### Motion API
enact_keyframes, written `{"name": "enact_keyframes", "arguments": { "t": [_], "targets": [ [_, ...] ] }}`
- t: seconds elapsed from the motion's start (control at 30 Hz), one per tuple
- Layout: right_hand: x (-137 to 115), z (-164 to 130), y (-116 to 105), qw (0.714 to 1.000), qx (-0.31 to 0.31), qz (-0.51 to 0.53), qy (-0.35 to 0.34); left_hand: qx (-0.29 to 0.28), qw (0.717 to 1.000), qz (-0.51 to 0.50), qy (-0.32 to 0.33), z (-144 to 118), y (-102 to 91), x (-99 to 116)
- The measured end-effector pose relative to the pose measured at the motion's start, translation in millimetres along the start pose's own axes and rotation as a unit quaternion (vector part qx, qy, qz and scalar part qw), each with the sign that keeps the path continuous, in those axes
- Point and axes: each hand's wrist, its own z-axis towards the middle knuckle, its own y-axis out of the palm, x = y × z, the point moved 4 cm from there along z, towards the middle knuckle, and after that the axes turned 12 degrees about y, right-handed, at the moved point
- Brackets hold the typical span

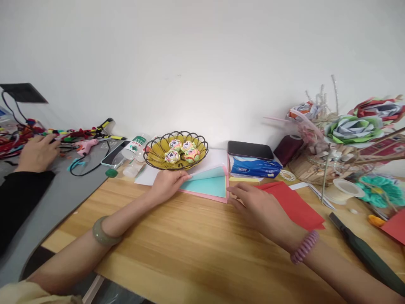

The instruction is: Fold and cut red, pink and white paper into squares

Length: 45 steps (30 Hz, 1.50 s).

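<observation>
teal paper (207,185) edges pinned by left hand (167,182) and right hand (257,207).

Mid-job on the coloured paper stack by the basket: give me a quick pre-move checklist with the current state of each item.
1. Left hand on the paper: ok, fingertips rest on the left edge of the teal sheet.
2. Right hand on the paper: ok, fingers reach the stack's right corner.
3. Teal sheet flat on the pink sheet: not ok, its top flap is lifted or folded.
4. Wire basket clear of the stack: ok, it sits just behind, paper flowers inside.
5. Red paper out of the way: cannot tell, the right hand covers its left edge.
6. Co-worker's hand clear: ok, far left on the grey mat.
</observation>
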Motion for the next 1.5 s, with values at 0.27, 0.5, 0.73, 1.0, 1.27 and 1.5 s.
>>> {"name": "enact_keyframes", "arguments": {
  "t": [0.27,0.5,0.73,1.0,1.27,1.5],
  "targets": [
    [5.7,20.5,-5.1,0.990,0.092,0.036,0.102,0.015,1.000,0.019,0.015,-2.3,0.8,0.7],
    [8.9,25.1,1.8,0.998,0.056,0.042,-0.008,0.004,0.998,0.056,0.020,-1.1,4.9,0.1],
    [11.0,28.7,13.1,0.997,0.028,0.019,-0.063,0.000,0.996,0.082,0.029,-1.8,7.4,-1.3],
    [4.5,29.6,7.4,0.996,0.030,-0.009,-0.083,-0.001,0.995,0.092,0.036,-2.3,7.9,-1.3],
    [-0.4,27.8,11.6,0.993,-0.005,-0.039,-0.111,-0.001,0.994,0.100,0.044,-1.7,8.6,-1.2],
    [2.8,33.2,3.8,0.998,-0.029,-0.008,-0.054,-0.006,0.995,0.089,0.047,-1.8,8.7,-1.0]
  ]
}}
